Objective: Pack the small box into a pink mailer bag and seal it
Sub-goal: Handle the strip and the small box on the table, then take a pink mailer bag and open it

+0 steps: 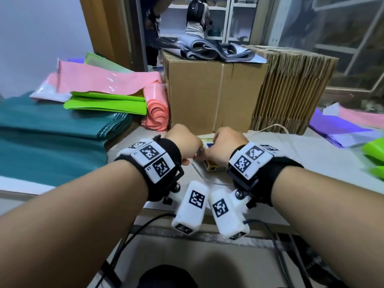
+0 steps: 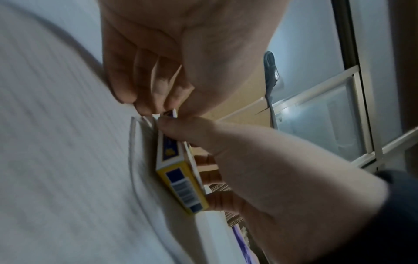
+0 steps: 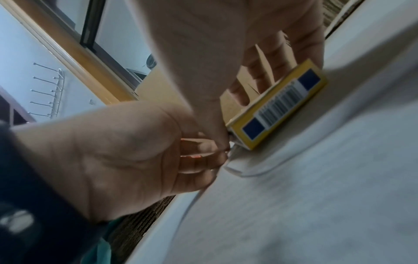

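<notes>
A small yellow and blue box (image 1: 214,166) with a barcode (image 3: 278,105) lies on the white tabletop (image 1: 301,163), between both hands. My right hand (image 1: 224,146) grips it, thumb on the near side and fingers (image 3: 260,84) behind it. My left hand (image 1: 185,146) has curled fingers (image 2: 144,92) and pinches the box's left end corner (image 2: 174,113), against the right thumb. A thin clear sheet edge (image 2: 133,160) lies under the box. Pink mailer bags (image 1: 108,80) are piled at the back left, and a pink roll (image 1: 158,113) stands beside the carton.
A large carton (image 1: 216,94) stands right behind the hands, with flattened cardboard (image 1: 291,90) to its right and grey bags (image 1: 207,48) on top. Teal bags (image 1: 52,138) and green bags (image 1: 108,102) cover the left side; purple bags (image 1: 340,129) lie right. A person (image 1: 197,17) stands far back.
</notes>
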Demonstrator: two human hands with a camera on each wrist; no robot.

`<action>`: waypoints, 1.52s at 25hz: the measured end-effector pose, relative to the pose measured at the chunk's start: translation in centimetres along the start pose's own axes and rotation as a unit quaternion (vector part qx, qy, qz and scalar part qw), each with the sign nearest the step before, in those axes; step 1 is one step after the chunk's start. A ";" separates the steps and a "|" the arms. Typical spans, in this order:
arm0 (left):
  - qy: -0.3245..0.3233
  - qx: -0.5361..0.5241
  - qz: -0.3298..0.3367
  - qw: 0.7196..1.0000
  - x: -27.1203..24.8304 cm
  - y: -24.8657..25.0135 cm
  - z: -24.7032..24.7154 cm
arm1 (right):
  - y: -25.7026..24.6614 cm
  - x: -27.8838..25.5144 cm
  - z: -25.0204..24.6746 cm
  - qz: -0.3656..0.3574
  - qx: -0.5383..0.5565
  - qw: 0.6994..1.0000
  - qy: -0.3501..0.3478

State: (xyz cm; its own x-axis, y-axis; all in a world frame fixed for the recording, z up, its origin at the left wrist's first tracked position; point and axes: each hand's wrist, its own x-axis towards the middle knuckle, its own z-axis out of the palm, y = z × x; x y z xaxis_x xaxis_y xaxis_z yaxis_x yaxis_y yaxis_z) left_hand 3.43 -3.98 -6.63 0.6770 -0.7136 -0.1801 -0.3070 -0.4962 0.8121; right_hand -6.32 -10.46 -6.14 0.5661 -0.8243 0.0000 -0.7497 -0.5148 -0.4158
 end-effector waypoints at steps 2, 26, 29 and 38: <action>0.009 0.049 0.022 0.999 0.0 -0.1 0.2 | 0.1 0.0 0.2 -0.012 -0.011 1.000 -0.003; 0.255 0.315 0.064 0.912 4.2 0.9 -13.4 | -3.3 0.4 -2.4 -0.048 0.004 0.999 0.002; 0.247 0.433 0.020 0.867 6.2 -0.8 -16.6 | -3.9 0.6 -2.4 -0.047 0.009 0.999 -0.002; 0.247 0.522 -0.035 0.815 7.8 -3.4 -19.8 | -4.0 1.6 -2.2 -0.046 0.012 0.999 0.001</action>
State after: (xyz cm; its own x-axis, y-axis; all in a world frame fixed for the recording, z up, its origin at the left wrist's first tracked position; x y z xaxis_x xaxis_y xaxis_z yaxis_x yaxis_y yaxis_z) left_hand 22.96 1.93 0.23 0.8249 -0.5078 0.2485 -0.4841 -0.8615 -0.1534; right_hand -3.15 -10.25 -2.49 0.6306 -0.7750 0.0412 -0.6870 -0.5821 -0.4350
